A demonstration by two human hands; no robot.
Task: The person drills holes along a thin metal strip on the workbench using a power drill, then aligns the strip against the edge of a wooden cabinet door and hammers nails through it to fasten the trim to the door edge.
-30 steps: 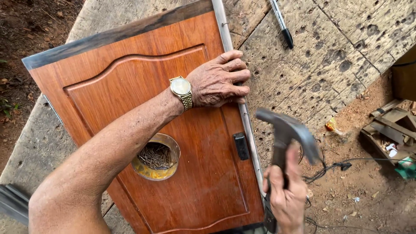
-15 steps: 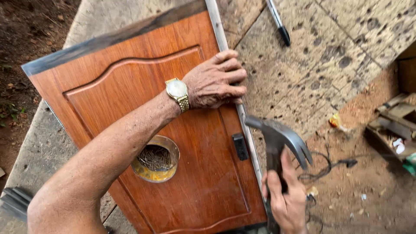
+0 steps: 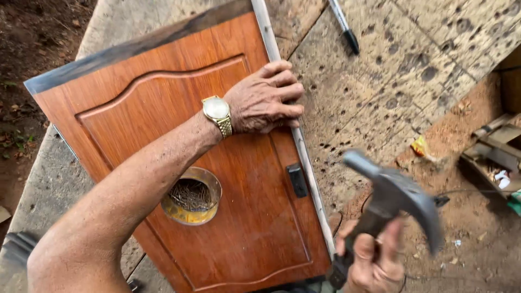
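A reddish-brown wooden cabinet door [image 3: 163, 125] lies flat on a pitted work surface. My left hand [image 3: 266, 97], with a gold watch on the wrist, presses on the door's right edge, fingers on a thin pale metal strip [image 3: 304, 157] that runs along that edge. My right hand [image 3: 374, 260] grips a claw hammer [image 3: 396, 195] by the handle, its blurred head raised just right of the strip. A small round container of nails [image 3: 191, 195] sits on the door, and a small black block [image 3: 297, 180] lies near the edge.
A pen with a black cap [image 3: 344, 24] lies on the pitted board [image 3: 391, 81] at the top. Bare dirt ground with wood scraps [image 3: 496, 146] and a cable is at the right; more soil [image 3: 27, 49] is at the left.
The hammer head has moved up and to the right, away from the strip, and is blurred. My left hand has stayed on the door's edge.
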